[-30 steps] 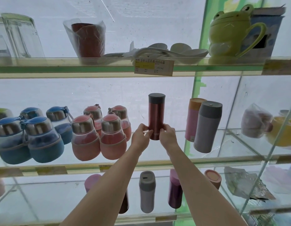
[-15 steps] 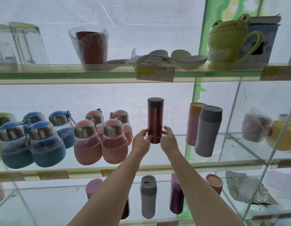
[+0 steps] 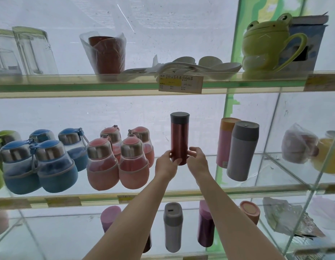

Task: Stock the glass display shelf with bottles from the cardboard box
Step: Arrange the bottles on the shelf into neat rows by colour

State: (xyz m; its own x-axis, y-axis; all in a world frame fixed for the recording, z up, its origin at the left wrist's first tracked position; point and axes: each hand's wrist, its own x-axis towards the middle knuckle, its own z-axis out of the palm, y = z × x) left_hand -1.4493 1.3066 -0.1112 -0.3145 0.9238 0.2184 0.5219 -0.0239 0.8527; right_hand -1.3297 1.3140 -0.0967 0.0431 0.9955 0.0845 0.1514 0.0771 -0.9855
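You've got the red flask upright on the middle glass shelf, in the gap with the pink bottles at its 9 o'clock and the grey tumbler at 3 o'clock. Left hand curls round the base with the thumb across the front; right hand is loosely open, fingertips at the side, probably steadying it. Low grip keeps the tall body from tipping; cardboard box isn't in view.
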